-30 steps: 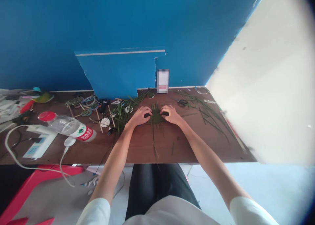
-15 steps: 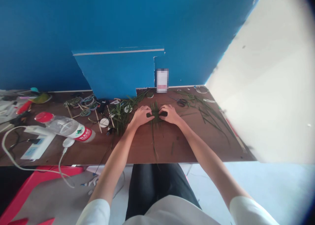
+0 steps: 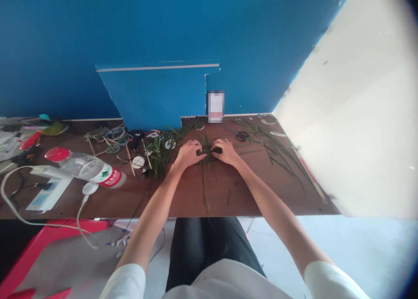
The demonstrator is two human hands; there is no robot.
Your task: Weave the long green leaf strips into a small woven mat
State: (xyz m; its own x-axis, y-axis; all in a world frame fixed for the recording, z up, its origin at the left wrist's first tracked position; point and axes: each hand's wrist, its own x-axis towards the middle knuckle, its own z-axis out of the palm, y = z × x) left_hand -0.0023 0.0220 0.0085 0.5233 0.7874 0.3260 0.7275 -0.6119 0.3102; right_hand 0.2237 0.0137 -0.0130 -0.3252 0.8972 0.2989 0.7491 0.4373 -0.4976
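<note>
A small woven piece of green grass blades (image 3: 206, 150) lies on the brown table, its loose strip ends sticking out toward the wall and toward me. My left hand (image 3: 190, 154) pinches its left edge between thumb and fingers. At the right edge, my right hand (image 3: 225, 151) grips it the same way, fingers curled. One long thin blade trails from the weave toward the table's front edge. The fingertips partly cover the sides of the weave. Left of my left hand is a heap of green blades (image 3: 160, 159).
Scissors (image 3: 242, 136) and scattered long blades (image 3: 281, 157) lie to the right. At left are a plastic bottle (image 3: 86, 167) on its side, a white power strip (image 3: 48, 194), a cable, tape rolls (image 3: 114, 134) and sticks. A phone-like object (image 3: 216, 106) leans against the blue wall.
Both hands stay on the woven piece in nearly the same place. My left thumb has shifted slightly to the right over it. The view has moved very little.
</note>
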